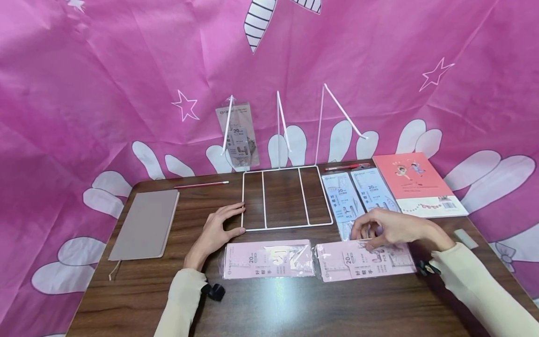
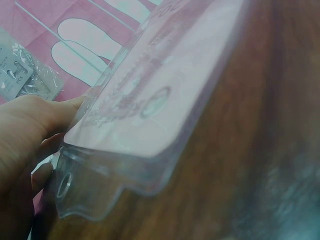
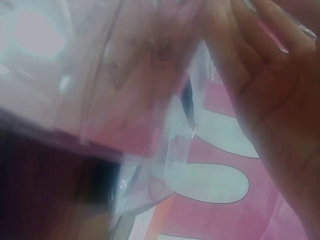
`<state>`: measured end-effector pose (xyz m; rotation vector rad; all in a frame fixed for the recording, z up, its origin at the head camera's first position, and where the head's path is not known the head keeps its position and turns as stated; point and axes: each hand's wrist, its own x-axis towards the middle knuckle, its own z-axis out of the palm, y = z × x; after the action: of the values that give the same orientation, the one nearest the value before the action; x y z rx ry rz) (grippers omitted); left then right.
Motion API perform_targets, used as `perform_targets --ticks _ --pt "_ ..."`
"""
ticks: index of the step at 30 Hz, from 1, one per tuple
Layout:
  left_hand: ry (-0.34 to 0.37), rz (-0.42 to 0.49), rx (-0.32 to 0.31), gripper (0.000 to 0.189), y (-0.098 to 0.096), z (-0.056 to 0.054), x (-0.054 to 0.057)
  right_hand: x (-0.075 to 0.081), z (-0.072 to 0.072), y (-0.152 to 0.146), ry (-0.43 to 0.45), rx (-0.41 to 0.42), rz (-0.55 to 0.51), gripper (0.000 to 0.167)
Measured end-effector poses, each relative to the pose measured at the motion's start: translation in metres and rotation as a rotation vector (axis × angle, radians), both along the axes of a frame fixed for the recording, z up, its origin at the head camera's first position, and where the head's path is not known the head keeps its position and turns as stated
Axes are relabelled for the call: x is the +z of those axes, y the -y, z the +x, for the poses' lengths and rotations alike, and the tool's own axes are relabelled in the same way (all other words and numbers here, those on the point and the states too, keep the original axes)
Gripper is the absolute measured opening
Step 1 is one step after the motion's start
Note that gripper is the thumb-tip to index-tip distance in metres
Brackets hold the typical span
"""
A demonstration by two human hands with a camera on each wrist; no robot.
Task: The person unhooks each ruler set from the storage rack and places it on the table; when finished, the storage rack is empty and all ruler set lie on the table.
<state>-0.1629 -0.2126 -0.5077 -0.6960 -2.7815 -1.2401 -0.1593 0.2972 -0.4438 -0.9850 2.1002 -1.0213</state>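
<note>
My left hand [image 1: 216,229] rests at the left side of a white wire display rack [image 1: 286,228], its thumb and fingertips touching the base. From the rack's left prong hangs a grey ruler set [image 1: 240,135] in a clear sleeve. With thumb and curled fingers, my right hand [image 1: 389,227] pinches the far edge of a pink ruler set [image 1: 404,262], which fills much of the right wrist view. Another pink ruler set [image 1: 240,262] lies to its left, close before the left hand. Two blue ruler sets [image 1: 343,199] lie beyond the right hand.
A grey notebook [image 1: 145,224] lies at the left, with a red pencil [image 1: 202,185] behind it. At the right are a coral-covered book [image 1: 414,178], a red pen [image 1: 349,166] and a pale eraser [image 1: 465,238]. A pink patterned cloth [image 1: 126,70] hangs behind the table.
</note>
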Motion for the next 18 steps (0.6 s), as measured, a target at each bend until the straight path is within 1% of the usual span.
perform_targets --ticks 2,5,8,12,15,18 --pt "-0.002 0.002 0.0 0.058 0.0 0.0 0.0 0.001 -0.001 0.001 -0.016 0.002 -0.021 0.029" --pt "-0.002 0.004 0.0 0.058 0.0 0.0 0.0 0.0 -0.003 0.004 -0.064 0.007 -0.071 0.028" --pt "-0.002 0.003 0.001 0.058 -0.001 0.001 0.001 -0.002 -0.006 0.009 -0.129 -0.022 -0.112 0.026" --pt "-0.004 -0.001 0.001 0.058 -0.001 0.001 0.001 -0.007 -0.01 0.018 -0.207 -0.13 -0.113 0.026" --pt "-0.005 0.0 0.0 0.058 -0.001 0.001 0.001 -0.009 -0.011 0.028 -0.21 -0.225 -0.106 0.028" --pt "-0.008 0.0 0.002 0.058 -0.001 0.001 0.001 -0.009 -0.013 0.041 -0.199 -0.315 -0.126 0.029"
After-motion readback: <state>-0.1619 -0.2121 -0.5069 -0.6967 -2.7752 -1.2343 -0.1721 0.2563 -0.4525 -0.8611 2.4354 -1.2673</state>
